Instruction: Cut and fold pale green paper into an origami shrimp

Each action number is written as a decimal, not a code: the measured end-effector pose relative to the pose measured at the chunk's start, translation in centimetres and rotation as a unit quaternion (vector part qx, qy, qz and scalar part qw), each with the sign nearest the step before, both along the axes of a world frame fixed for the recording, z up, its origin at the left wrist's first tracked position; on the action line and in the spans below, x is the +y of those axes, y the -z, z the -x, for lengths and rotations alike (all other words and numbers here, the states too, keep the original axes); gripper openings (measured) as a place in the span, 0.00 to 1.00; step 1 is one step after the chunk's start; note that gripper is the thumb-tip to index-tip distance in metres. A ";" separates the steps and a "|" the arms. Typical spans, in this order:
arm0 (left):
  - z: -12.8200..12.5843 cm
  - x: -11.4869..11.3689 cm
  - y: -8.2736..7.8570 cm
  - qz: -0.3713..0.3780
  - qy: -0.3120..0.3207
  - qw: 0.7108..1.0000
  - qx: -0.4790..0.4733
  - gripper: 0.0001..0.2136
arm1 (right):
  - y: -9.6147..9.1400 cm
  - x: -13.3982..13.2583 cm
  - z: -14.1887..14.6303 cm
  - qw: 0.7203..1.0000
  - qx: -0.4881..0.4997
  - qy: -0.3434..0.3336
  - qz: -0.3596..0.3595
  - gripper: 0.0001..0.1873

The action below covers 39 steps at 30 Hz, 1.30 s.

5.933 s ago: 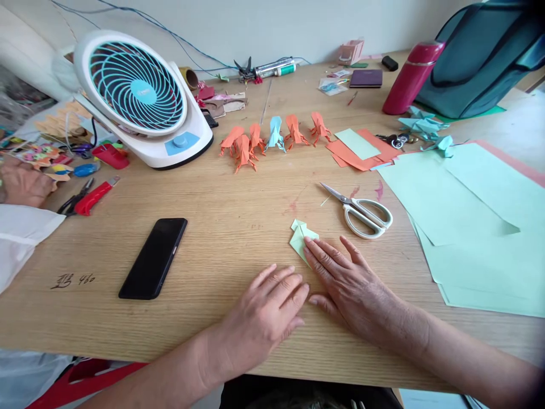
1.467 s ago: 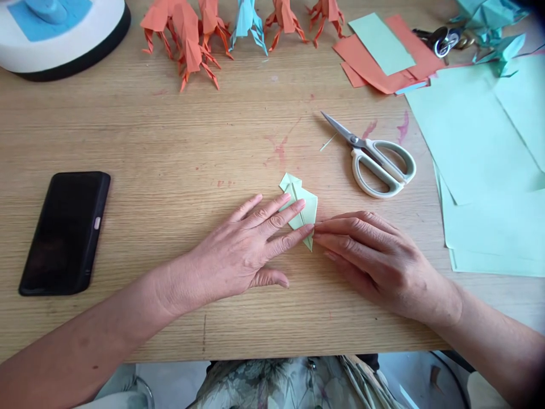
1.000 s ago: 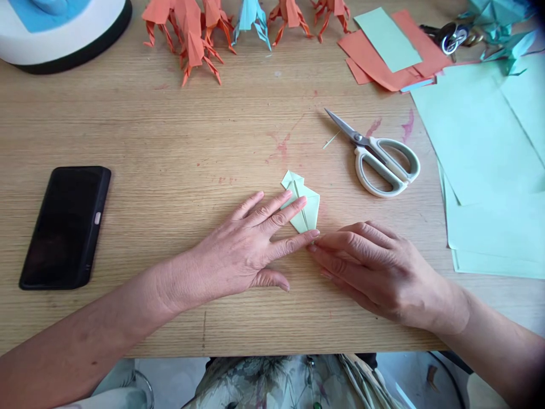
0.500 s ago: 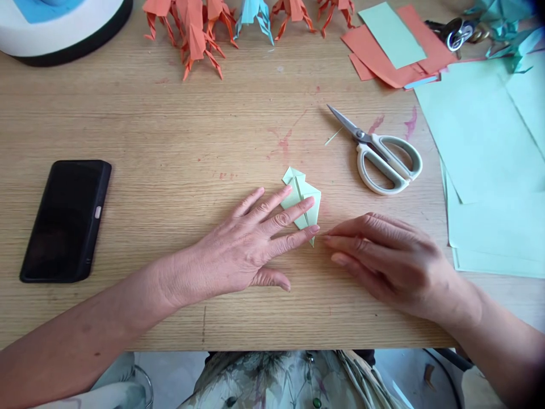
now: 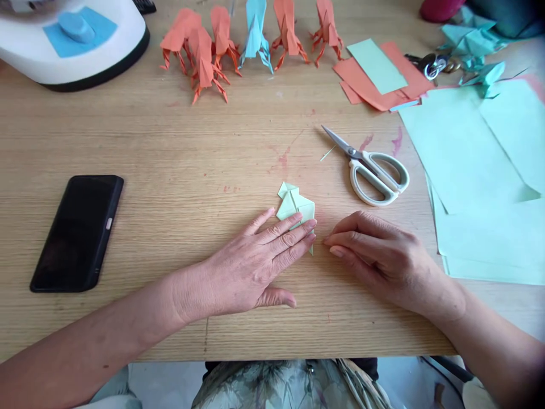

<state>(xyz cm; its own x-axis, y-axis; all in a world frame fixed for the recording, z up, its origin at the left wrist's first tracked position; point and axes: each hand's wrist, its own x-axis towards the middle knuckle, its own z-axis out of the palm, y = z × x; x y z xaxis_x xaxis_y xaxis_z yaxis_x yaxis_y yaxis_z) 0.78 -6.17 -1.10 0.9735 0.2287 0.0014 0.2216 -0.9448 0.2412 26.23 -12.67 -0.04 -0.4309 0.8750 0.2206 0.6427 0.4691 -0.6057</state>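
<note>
A small folded piece of pale green paper (image 5: 293,203) lies flat on the wooden table (image 5: 179,147). My left hand (image 5: 259,264) rests on it with fingers stretched out flat, the fingertips pressing its lower part. My right hand (image 5: 378,258) lies on the table just to the right of the paper, fingers together and slightly curled, their tips a little apart from the paper's edge. It holds nothing.
White-handled scissors (image 5: 374,170) lie behind my right hand. Large pale green sheets (image 5: 477,170) cover the right side. Several orange and blue origami figures (image 5: 242,42) stand at the back, beside orange paper scraps (image 5: 374,79). A black phone (image 5: 79,230) lies left; a fan base (image 5: 76,42) stands far left.
My right hand has drawn back slightly from the folded paper's tip. My left hand has stayed pressed on the paper. The camera view has tilted up a little.
</note>
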 end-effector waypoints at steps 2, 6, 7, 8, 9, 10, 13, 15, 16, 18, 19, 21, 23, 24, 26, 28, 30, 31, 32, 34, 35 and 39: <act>0.0 0.0 0.1 0.002 0.001 1.000 -0.010 0.38 | 0.0 0.0 0.0 1.000 -0.001 0.000 -0.002 0.06; 0.1 0.0 0.0 0.000 -0.010 1.000 -0.009 0.37 | 0.0 0.0 -0.1 1.000 -0.008 -0.004 0.007 0.07; 0.1 0.0 0.0 -0.001 -0.014 1.000 -0.002 0.36 | 0.0 0.0 -0.1 1.000 -0.009 -0.003 0.012 0.07; 0.1 0.0 -0.2 0.000 -0.017 1.000 0.005 0.35 | 0.0 0.0 -0.1 1.000 -0.009 -0.003 0.015 0.08; 0.1 0.0 -0.3 0.000 -0.019 1.000 0.011 0.35 | 0.0 0.0 -0.1 1.000 -0.010 -0.002 0.017 0.08; 0.1 0.1 -0.4 0.002 -0.019 1.000 0.015 0.35 | 0.1 0.1 -0.1 1.000 -0.011 -0.002 0.018 0.09; 0.1 0.1 -0.4 0.008 -0.019 1.000 0.019 0.36 | 0.3 0.3 0.1 1.000 -0.007 0.002 0.011 0.09; 0.1 0.1 -0.3 0.011 -0.020 1.000 0.017 0.36 | 0.7 0.6 0.4 1.000 -0.007 0.023 0.006 0.09; 0.1 0.1 -0.2 0.010 -0.022 1.000 0.016 0.36 | 0.8 0.8 0.6 0.999 -0.003 0.035 0.002 0.09; 0.1 0.1 0.1 0.007 -0.025 1.000 0.012 0.36 | 1.1 1.1 0.9 0.997 0.010 0.074 -0.002 0.08; 0.1 0.1 0.2 0.005 -0.025 1.000 0.009 0.36 | 1.2 1.2 1.2 0.995 0.015 0.095 -0.002 0.08; 0.1 0.0 0.4 0.002 -0.026 1.000 0.000 0.35 | 1.1 1.5 1.6 0.992 0.016 0.127 0.015 0.07; 0.2 -0.1 0.6 -0.002 -0.030 0.999 -0.013 0.34 | 0.8 2.0 2.2 0.988 -0.007 0.150 0.042 0.09; 0.2 -0.1 0.7 -0.003 -0.033 0.999 -0.020 0.34 | 0.5 2.3 2.5 0.985 -0.024 0.159 0.057 0.10; 0.3 -0.2 0.8 -0.001 -0.040 0.998 -0.037 0.33 | 0.0 3.0 3.0 0.979 -0.057 0.178 0.086 0.12; 0.2 -0.2 0.9 0.004 -0.046 0.998 -0.050 0.32 | -0.3 3.8 3.5 0.972 -0.075 0.199 0.098 0.11; 0.2 -0.2 1.0 0.003 -0.046 0.997 -0.063 0.32 | -0.3 4.5 3.8 0.971 -0.078 0.204 0.101 0.08; 0.2 -0.2 1.0 0.000 -0.043 0.997 -0.070 0.32 | -0.2 4.8 3.9 0.970 -0.077 0.205 0.103 0.07; 0.1 -0.1 1.0 -0.003 -0.039 0.996 -0.079 0.31 | -0.1 5.0 3.9 0.970 -0.074 0.207 0.105 0.07; 0.1 0.0 1.0 -0.008 -0.032 0.995 -0.098 0.29 | 0.1 5.4 3.8 0.969 -0.060 0.209 0.117 0.07; 0.2 0.1 1.0 -0.010 -0.031 0.994 -0.107 0.27 | 0.2 5.5 3.7 0.969 -0.049 0.208 0.125 0.08; 0.3 0.5 1.1 -0.010 -0.027 0.988 -0.152 0.18 | 0.1 5.9 3.5 0.966 0.017 0.193 0.170 0.10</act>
